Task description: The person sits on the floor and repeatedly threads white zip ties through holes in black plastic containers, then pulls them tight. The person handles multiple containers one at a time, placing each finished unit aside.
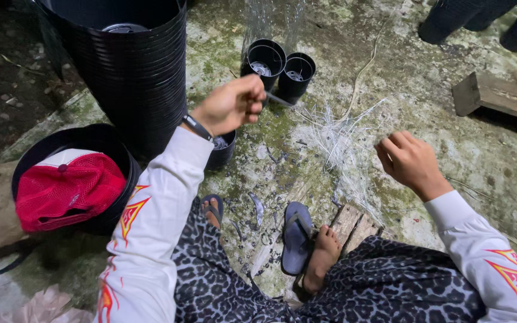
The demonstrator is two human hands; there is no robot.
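One small pot (221, 148) half-hidden under left hand (228, 106)

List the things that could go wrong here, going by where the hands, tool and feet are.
1. The left hand grips a thin tool whose tip hangs near the two small black pots; a swing might tip them.
2. The loose pale strands under the right hand could snag the fingers.
3. One bare foot rests beside scattered shards, possibly sharp.
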